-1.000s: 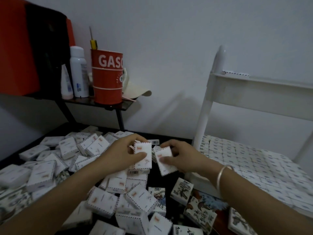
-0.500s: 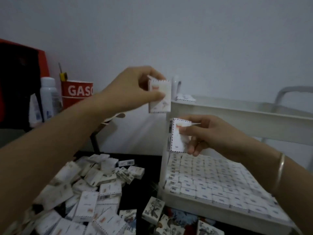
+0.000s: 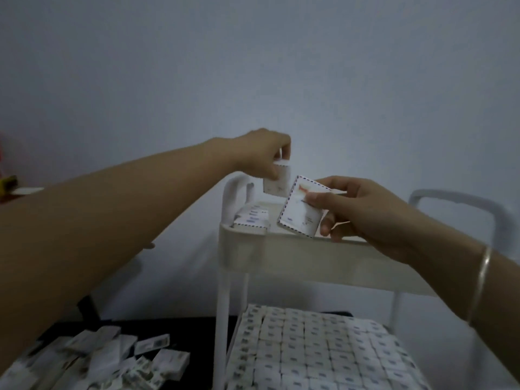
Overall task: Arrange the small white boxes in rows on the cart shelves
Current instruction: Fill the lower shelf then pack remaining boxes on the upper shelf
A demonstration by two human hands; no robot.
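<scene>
1. A person's left hand (image 3: 261, 153) pinches a small white box (image 3: 277, 182) by its upper end, thumb and fingertips curled round it. The box hangs upright above the far left part of the cart's top shelf (image 3: 309, 257).
2. The right hand (image 3: 360, 218), a bangle (image 3: 481, 280) on its wrist, grips a second box (image 3: 302, 212) just above that shelf's front rim. The thumb presses the printed face and the fingers curl behind. The box is tilted with its lower corner close to the rim; whether it touches cannot be told.
3. A short line of boxes (image 3: 251, 219) lies flat along the top shelf's left edge. Most of the shelf floor is hidden behind its front wall.
4. Directly beneath the top shelf, packed rows of boxes (image 3: 318, 350) cover the tier below from edge to edge.
5. A loose heap of boxes (image 3: 112, 358) sits on a dark surface (image 3: 197, 332), well below and to the left of the top shelf.
6. Carried this easily by fingertips alone, the boxes are probably light, thin card. They look stiff along the edges but would likely dent if squeezed across the broad faces.
7. The soundest hold appears to be at the narrow ends or sides. That leaves the underside free to settle flat against its neighbours in the line on the top shelf.
8. Both held boxes seem bound for that line.
</scene>
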